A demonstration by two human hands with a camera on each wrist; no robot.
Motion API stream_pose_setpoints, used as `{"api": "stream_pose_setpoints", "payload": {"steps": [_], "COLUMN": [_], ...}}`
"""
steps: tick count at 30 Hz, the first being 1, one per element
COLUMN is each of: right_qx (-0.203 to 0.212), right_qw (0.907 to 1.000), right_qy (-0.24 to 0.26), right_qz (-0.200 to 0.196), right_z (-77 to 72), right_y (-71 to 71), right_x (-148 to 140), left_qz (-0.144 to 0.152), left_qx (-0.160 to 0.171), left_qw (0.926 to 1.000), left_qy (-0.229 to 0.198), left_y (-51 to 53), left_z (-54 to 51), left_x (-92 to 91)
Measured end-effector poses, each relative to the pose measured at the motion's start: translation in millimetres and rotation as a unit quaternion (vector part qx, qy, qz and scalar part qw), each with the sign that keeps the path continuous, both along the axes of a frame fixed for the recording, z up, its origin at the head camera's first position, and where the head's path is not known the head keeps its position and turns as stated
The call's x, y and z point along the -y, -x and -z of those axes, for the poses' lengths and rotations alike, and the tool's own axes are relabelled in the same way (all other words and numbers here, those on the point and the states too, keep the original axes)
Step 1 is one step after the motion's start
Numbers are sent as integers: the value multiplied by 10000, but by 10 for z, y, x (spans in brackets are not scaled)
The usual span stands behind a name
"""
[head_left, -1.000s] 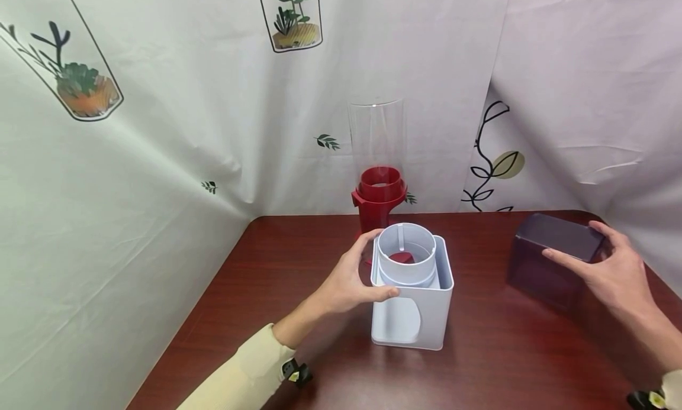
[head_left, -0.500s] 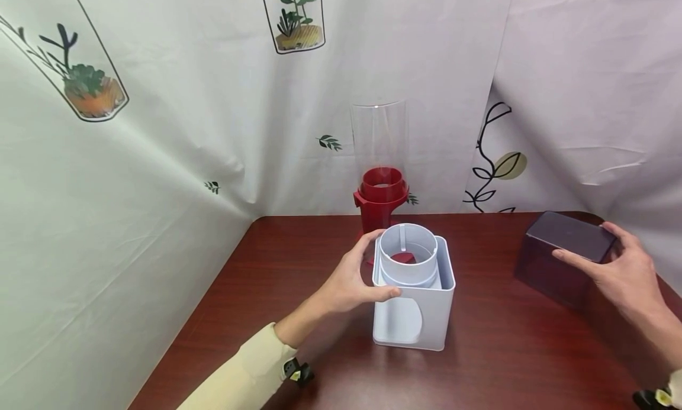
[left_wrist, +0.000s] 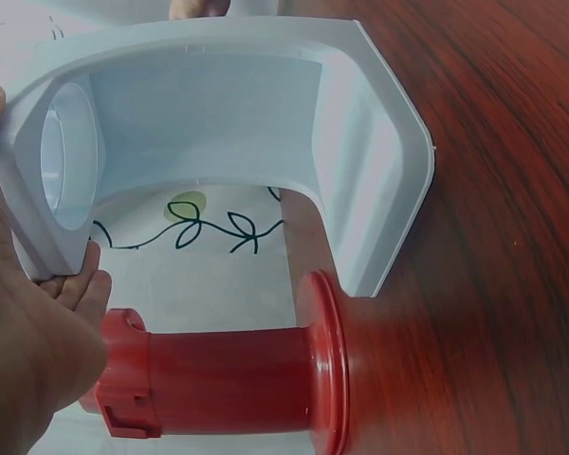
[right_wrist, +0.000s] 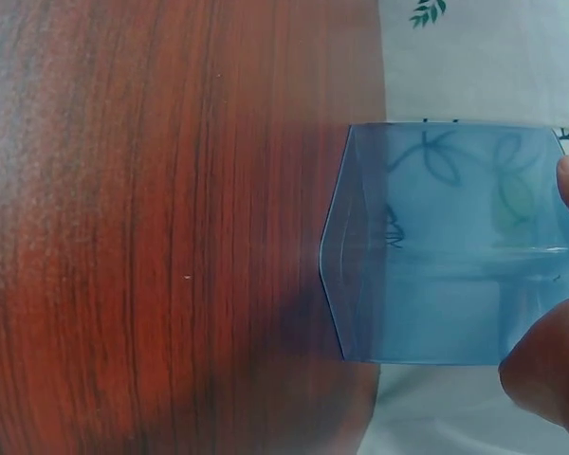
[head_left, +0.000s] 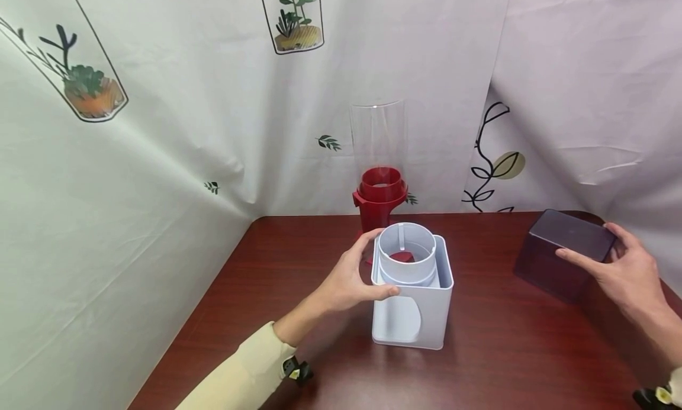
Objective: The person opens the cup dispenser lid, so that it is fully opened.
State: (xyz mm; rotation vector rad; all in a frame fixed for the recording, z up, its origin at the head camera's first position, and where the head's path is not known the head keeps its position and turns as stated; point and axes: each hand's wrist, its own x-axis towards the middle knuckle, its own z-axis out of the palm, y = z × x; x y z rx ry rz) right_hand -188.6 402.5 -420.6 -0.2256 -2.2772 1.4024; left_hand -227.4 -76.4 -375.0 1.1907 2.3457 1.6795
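My left hand (head_left: 348, 280) grips the top left of a white plastic housing (head_left: 434, 315), thumb on the near side and fingers behind. A round collar rises from the housing's top, and red shows through it. In the left wrist view, the housing (left_wrist: 209, 104) has a wide cut-out. On the right, my right hand (head_left: 631, 274) holds a dark see-through box (head_left: 567, 238) between thumb and fingers at its right end. That box (right_wrist: 455, 284) looks bluish in the right wrist view. Whether it touches the table cannot be told.
Behind the housing stands a red dispenser base (head_left: 380, 194) with a clear cylinder (head_left: 378, 132) upright on it. The red base (left_wrist: 228, 379) has a flanged foot. A dark red-brown table (head_left: 298, 244) lies beneath, with white printed cloth (head_left: 224, 102) behind and left.
My right hand and the dark box have shifted a little to the right, mostly in the first half second. The left hand and white housing stay put.
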Motion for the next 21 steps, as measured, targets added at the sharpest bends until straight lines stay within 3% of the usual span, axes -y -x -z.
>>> {"api": "stream_pose_setpoints", "payload": {"steps": [6,14,21], "right_qx": [172,-144,-219], "right_qw": [9995,9994,9980], "right_qy": [-243,-296,-556], "right_qz": [103,131,204], "right_z": [-35,-38,-57], "right_y": [-23,-37,-59], "right_x": [9,22,17], "left_qz": [20,-60,-55], "left_qx": [-12,-238,-276], "left_qw": [9999,9995,9991], "left_qy": [-143,-199,-302], "left_y": [22,47,147], "left_z": [9,-17,-106], "left_x": [-1,-21,-115]}}
